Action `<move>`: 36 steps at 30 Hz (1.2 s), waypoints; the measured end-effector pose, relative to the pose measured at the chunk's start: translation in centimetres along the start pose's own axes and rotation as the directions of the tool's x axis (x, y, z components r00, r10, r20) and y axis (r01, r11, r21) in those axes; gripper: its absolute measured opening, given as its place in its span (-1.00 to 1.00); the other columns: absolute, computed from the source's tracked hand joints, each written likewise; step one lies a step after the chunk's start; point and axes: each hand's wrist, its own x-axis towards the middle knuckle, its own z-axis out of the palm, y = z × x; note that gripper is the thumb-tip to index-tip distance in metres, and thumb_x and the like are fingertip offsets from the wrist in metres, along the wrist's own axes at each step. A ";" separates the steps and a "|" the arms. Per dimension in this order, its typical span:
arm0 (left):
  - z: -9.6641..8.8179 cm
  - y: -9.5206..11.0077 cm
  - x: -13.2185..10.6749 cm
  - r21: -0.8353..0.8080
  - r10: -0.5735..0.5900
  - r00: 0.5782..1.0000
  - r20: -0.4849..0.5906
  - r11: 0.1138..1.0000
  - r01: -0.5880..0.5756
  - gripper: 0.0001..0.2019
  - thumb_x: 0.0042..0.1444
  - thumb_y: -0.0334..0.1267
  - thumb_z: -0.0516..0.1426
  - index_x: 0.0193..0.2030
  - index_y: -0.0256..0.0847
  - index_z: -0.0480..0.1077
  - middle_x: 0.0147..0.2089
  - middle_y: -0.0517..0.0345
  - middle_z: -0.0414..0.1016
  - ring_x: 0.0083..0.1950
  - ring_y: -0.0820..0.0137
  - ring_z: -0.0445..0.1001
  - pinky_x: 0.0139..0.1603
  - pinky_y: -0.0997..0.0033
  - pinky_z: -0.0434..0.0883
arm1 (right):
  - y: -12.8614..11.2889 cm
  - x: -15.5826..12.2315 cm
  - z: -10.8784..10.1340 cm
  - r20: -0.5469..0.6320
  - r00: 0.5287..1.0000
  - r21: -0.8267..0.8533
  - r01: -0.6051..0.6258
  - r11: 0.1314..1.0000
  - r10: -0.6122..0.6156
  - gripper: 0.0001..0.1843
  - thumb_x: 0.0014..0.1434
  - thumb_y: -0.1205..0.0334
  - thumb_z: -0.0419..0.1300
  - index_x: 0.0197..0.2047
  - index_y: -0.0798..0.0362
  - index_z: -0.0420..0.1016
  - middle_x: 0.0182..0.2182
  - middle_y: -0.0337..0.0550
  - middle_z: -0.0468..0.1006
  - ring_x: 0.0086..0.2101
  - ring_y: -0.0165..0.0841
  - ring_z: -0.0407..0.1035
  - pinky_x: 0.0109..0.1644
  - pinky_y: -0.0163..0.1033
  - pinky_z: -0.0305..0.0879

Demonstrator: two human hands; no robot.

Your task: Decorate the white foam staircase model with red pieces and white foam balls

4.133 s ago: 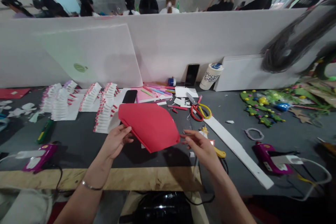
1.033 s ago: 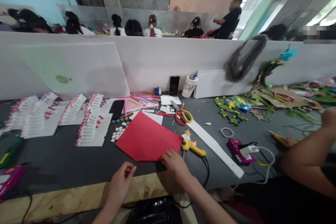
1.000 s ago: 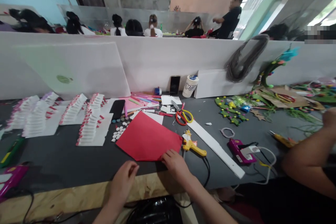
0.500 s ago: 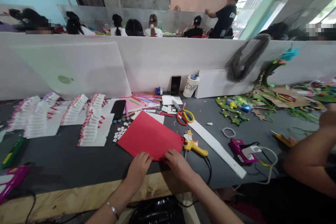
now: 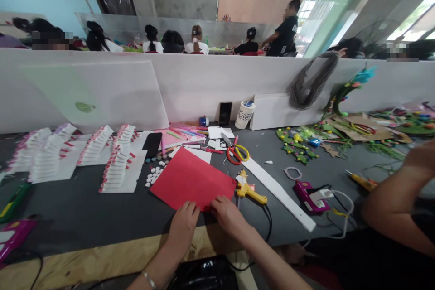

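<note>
A folded red paper sheet (image 5: pixel 190 179) lies flat on the dark grey table (image 5: pixel 84 208). My left hand (image 5: pixel 182 225) rests at the sheet's near corner, fingers curled down onto the paper's edge. Close beside it, my right hand (image 5: pixel 228 216) presses the same near corner with bent fingers. Both hands touch the paper near the table's wooden front edge (image 5: pixel 102 258). A yellow glue gun (image 5: pixel 250 190) lies just right of my right hand.
Rows of small white-and-red pieces (image 5: pixel 115 163) sit at the left. Red and yellow scissors (image 5: pixel 236 153), a long white strip (image 5: pixel 282 190), a purple glue gun (image 5: pixel 307 190) and green decorations (image 5: pixel 299 145) lie to the right. Another person's arm (image 5: pixel 397 204) reaches in at right.
The red sheet went from held in the air to lying on the table. My left hand moved right from the table's front edge onto the sheet's near corner, beside my right hand.
</note>
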 end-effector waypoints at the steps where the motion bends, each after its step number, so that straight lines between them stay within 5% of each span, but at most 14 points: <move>1: 0.1 0.3 0.1 -0.002 0.005 1.000 0.012 1.000 -0.005 -0.62 0.16 -0.60 0.02 0.05 -0.24 0.44 -0.07 0.01 0.52 -0.05 0.26 0.44 -0.05 0.28 0.41 | 0.0 0.0 -0.1 0.002 1.000 0.002 0.001 1.000 -0.001 -0.79 0.28 0.46 0.07 -0.13 0.09 0.50 -0.20 -0.05 0.54 -0.16 -0.25 0.38 -0.09 -0.23 0.19; 14: 0.3 1.4 0.1 -0.005 0.018 0.999 0.048 1.000 -0.018 -0.67 0.18 -0.56 0.04 0.01 -0.23 0.46 -0.11 0.00 0.54 -0.10 0.27 0.44 -0.14 0.32 0.42 | 0.7 4.2 -1.1 0.048 0.999 0.076 0.016 0.997 -0.019 -0.87 0.14 0.42 0.25 -0.24 0.06 0.58 -0.29 -0.13 0.60 -0.26 -0.32 0.47 -0.20 -0.33 0.23; 26: -0.6 2.3 -0.7 -0.058 -0.064 0.998 0.030 0.996 0.066 -0.63 0.19 -0.51 0.08 0.10 -0.14 0.44 0.02 -0.01 0.52 0.02 0.23 0.42 -0.12 0.28 0.41 | 1.4 1.6 -1.5 -0.132 0.984 0.177 -0.093 0.980 0.118 -0.92 0.19 0.37 0.22 -0.30 0.02 0.53 -0.33 -0.17 0.58 -0.29 -0.35 0.48 -0.22 -0.35 0.26; 30: -0.9 2.4 -0.7 -0.106 -0.058 0.996 0.071 0.992 0.065 -0.58 0.20 -0.51 0.06 0.15 -0.09 0.42 0.02 0.00 0.53 0.03 0.25 0.42 -0.08 0.29 0.40 | 4.2 -2.4 -3.1 -0.279 0.902 0.208 -0.278 0.938 0.329 -0.70 0.37 0.15 -0.03 -0.24 0.06 0.47 -0.36 -0.04 0.57 -0.36 -0.26 0.45 -0.29 -0.24 0.26; 36: -1.1 2.0 -0.7 -0.082 -0.017 0.995 0.099 0.996 0.025 -0.60 0.22 -0.48 0.04 0.15 -0.13 0.44 0.04 -0.04 0.55 0.05 0.19 0.43 -0.09 0.25 0.39 | 7.9 -5.2 -4.9 -0.460 0.704 0.183 -0.522 0.833 0.542 -0.59 0.33 -0.04 -0.05 -0.27 0.03 0.47 -0.44 -0.07 0.56 -0.47 -0.25 0.40 -0.43 -0.24 0.13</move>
